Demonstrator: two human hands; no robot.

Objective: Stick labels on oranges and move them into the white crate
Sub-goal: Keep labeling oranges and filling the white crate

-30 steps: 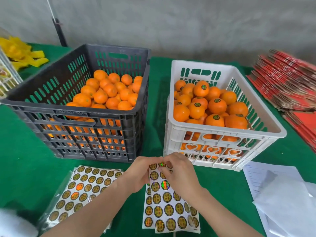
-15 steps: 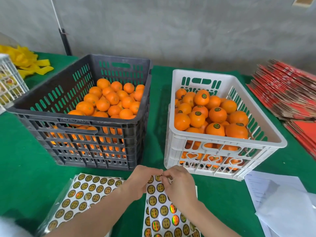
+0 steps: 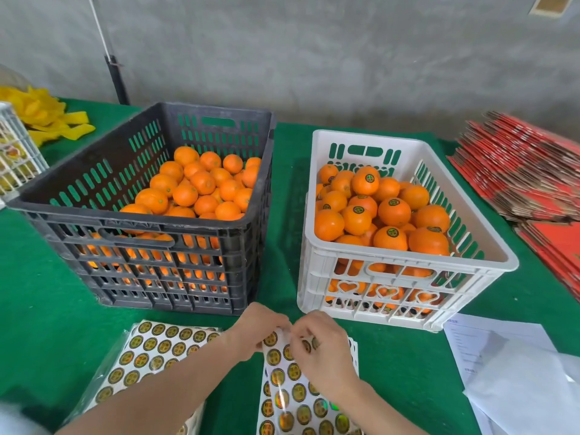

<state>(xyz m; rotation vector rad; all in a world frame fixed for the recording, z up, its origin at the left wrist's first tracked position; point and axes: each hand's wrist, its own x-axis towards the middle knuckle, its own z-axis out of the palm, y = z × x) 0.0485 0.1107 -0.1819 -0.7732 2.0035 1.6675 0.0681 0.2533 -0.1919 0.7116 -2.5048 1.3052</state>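
left hand (image 3: 251, 329): grips label sheet (image 3: 293, 395) at the table (image 3: 47, 309) near edge, steadying it;
right hand (image 3: 321, 345): pinches its top edge, apparently peeling

Left hand (image 3: 255, 329) is gripping the 12 o'clock edge of the label sheet (image 3: 295, 390), covering that corner. Right hand (image 3: 320, 343) is curling over the same edge, its fingertips tucking out of sight, so whether a label is being pinched cannot be told. Sheet's 6 o'clock end and both forearms are running off the frame. Label print is showing too small to read.

Lower oranges (image 3: 201, 273) are showing only through the slots of the black crate (image 3: 150, 255) and white crate (image 3: 408, 271).

Red cardboard stack (image 3: 518, 171) at 3 o'clock is blurring, and the edge is cutting it. Papers (image 3: 502, 356) at 4 o'clock are running off the edge, text illegible. Wire basket (image 3: 15, 152) at 9 o'clock is being cropped, contents unclear.
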